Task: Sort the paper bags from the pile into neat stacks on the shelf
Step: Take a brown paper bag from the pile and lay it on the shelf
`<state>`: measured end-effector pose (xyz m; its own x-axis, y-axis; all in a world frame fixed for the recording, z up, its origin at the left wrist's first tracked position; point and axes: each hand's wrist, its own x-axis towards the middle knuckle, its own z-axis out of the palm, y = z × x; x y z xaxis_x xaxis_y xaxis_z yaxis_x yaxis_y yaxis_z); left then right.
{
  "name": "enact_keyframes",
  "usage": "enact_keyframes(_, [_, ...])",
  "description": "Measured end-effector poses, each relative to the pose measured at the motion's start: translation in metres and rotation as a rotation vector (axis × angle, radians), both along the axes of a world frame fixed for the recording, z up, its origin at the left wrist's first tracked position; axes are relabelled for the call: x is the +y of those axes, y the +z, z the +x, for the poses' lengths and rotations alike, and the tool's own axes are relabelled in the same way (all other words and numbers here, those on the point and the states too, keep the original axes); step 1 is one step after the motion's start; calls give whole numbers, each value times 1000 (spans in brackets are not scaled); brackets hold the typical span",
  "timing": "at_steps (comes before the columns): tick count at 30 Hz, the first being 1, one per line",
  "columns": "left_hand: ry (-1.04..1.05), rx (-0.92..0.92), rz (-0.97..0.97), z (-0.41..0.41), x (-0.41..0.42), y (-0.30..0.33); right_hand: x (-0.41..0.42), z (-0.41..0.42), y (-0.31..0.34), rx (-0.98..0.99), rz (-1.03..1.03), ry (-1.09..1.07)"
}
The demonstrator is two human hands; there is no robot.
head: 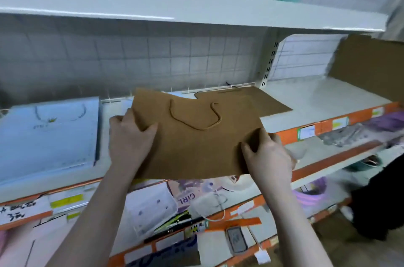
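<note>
A flat brown paper bag (196, 135) is being held in the middle of the frame, over the front edge of the white shelf (317, 96), its cord handle lying on its upper face. The left hand (129, 135) is gripping the bag's left edge, thumb curled on top and the fingers (124, 116) wrapping underneath. The right hand (266, 155) is pinching the bag's lower right corner, thumb pressing on top, the other fingers hidden beneath the paper. Behind the bag, toward the upper right of centre, another brown bag (262, 100) is lying flat on the shelf against the tiled back wall. At the left of the frame a stack of pale blue bags (50, 133) is sitting on the same shelf. Mixed bags (185, 199) are lying jumbled on the lower shelf at the bottom centre.
</note>
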<state>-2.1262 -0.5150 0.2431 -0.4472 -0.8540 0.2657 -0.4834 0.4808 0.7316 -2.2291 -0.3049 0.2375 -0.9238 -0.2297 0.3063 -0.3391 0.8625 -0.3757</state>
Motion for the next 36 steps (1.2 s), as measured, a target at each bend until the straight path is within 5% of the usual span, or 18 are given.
enact_keyframes(17, [234, -57, 72, -216, 114, -6, 59, -294, -4, -50, -18, 370])
enact_keyframes(36, [263, -287, 85, -282, 91, -46, 38, -368, -36, -112, 151, 453])
